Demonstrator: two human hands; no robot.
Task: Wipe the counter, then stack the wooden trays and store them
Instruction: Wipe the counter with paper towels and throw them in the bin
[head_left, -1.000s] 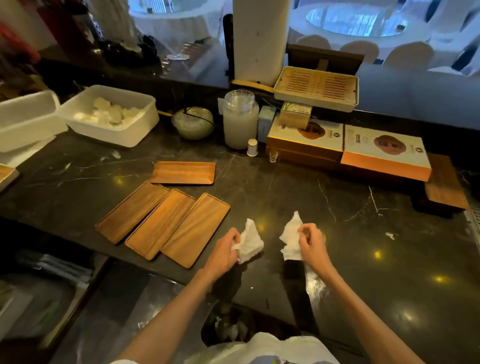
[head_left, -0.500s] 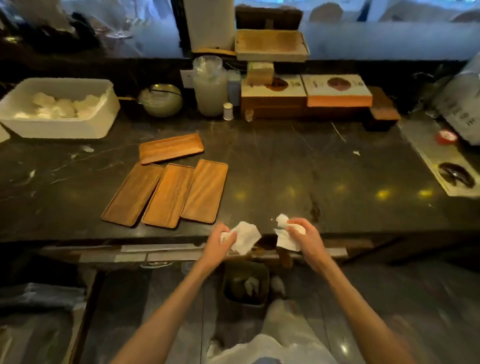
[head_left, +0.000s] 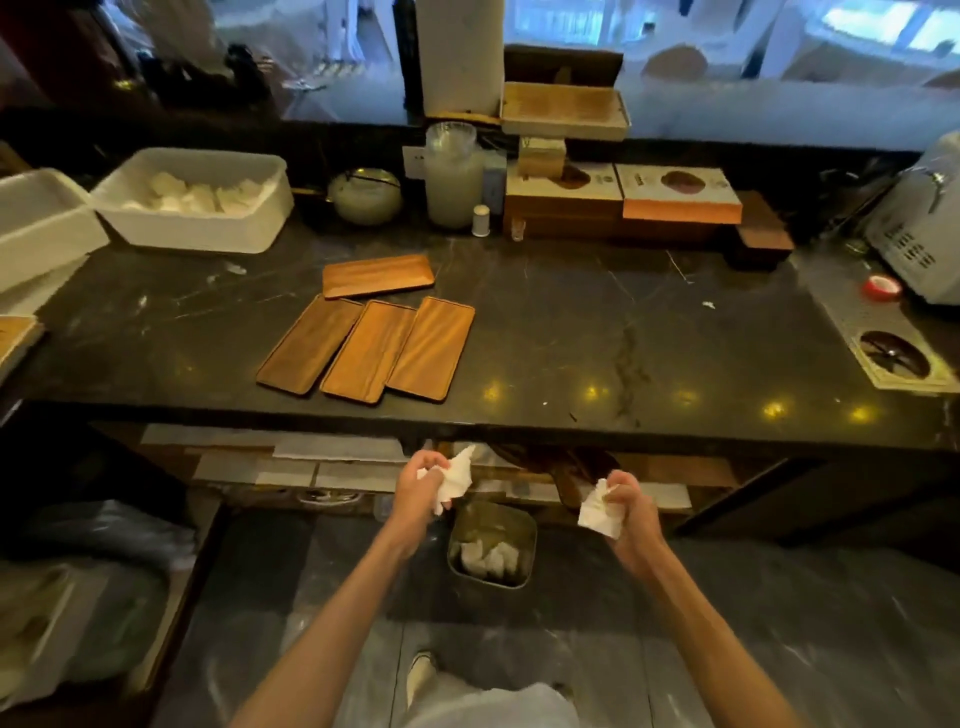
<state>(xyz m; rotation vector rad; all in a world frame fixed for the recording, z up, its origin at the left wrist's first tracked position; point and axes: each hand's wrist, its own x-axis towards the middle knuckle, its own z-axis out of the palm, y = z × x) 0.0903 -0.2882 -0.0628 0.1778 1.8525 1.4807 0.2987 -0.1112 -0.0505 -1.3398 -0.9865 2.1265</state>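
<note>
Four wooden trays (head_left: 374, 332) lie flat on the dark table (head_left: 597, 332), all left of its middle: three side by side at a slant, edges touching or nearly so, and the fourth (head_left: 378, 275) just behind them, turned crosswise. Both hands are held apart below the table's front edge, above a small bin (head_left: 491, 545) on the floor. The left hand (head_left: 423, 488) is clamped on one crumpled white tissue (head_left: 457, 478), and the right hand (head_left: 631, 512) on another (head_left: 600, 512). The tissues are soft and light and look ready to drop into the bin. The trays look thin, stiff and fairly light, with low raised rims; I judge each is best taken by its long edges, fingers under the rim, since the smooth table offers little purchase for sliding a fingertip beneath.
</note>
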